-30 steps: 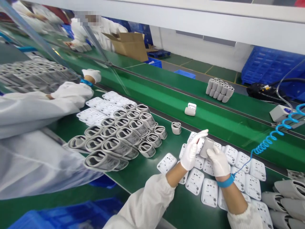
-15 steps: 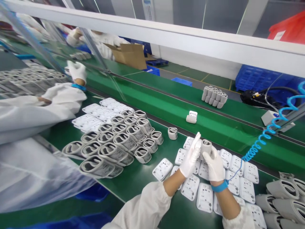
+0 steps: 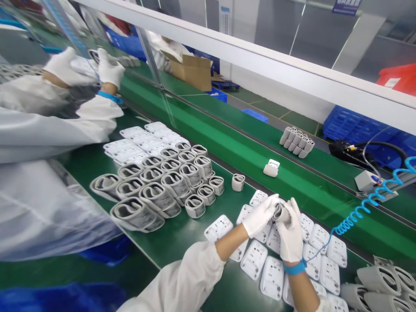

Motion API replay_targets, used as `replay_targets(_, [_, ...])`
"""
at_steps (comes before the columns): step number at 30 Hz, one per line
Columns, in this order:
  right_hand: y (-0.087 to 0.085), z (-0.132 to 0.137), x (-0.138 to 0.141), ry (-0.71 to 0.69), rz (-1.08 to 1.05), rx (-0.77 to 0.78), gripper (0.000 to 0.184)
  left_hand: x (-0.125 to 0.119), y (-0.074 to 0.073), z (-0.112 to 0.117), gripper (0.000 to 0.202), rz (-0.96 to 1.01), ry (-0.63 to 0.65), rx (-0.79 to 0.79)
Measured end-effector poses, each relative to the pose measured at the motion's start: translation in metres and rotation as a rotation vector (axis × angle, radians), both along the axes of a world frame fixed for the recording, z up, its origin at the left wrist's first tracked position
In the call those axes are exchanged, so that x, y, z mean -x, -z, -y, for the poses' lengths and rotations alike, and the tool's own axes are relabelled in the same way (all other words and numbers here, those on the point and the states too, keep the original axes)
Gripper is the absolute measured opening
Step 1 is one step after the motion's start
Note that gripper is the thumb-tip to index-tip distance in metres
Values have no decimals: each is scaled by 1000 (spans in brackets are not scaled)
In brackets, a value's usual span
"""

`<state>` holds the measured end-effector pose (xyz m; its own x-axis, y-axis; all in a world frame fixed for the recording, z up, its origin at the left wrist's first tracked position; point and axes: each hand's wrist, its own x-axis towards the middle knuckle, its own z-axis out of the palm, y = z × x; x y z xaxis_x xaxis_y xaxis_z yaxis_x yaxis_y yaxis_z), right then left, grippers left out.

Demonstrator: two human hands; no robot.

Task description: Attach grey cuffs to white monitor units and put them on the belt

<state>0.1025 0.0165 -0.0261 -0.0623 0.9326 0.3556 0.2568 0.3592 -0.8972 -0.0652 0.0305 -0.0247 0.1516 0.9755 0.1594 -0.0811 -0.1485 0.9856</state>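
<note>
Both my hands wear white gloves and meet over the green table. My left hand and my right hand are closed together around one rolled grey cuff, held just above several white plastic device bodies laid in rows. My right wrist carries a blue strap with a coiled blue cord. A single grey cuff stands alone a little to the left.
A large pile of rolled grey cuffs and more white bodies lie at left, by a co-worker's sleeve. A conveyor belt carries one assembled unit and a bundle of cuffs. More cuffs sit at lower right.
My hands lowered the grey cuff toward the white bodies and closed tighter on it. The co-worker's gloved hands rose and came together at upper left. The camera tilted upward.
</note>
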Motion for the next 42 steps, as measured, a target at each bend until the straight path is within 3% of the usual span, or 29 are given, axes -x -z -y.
replay_targets(4, [-1,2,-1,8,17,-38,42,7,-3,-6,59,-55,119,-30])
replay_targets(8, [-7,7,0,-30,68,-50,42,10,-8,-10,51,18,211,-35])
replay_targets(14, [-11,10,1,-79,124,-48,48,7,-9,-9,40,14,107,0])
replay_targets(18, [-14,9,-1,-127,-5,5,57,6,-11,-8,41,8,61,61])
replay_targets(20, [-22,7,-4,-169,-140,73,70,6,-14,-8,42,81,63,72])
replay_targets(22, [-36,4,-8,-181,-235,180,68,8,-19,-8,42,154,116,82])
replay_targets(26, [-68,2,-18,-173,-164,333,55,10,-27,-1,39,112,189,100])
replay_targets(30, [-86,9,-22,-203,-110,333,48,9,-24,6,43,151,149,109])
replay_targets(36, [-78,6,-24,-217,-71,251,40,2,-10,7,42,137,32,205])
replay_targets(42, [-61,-12,-32,-351,-93,233,31,2,-17,9,37,-70,14,181])
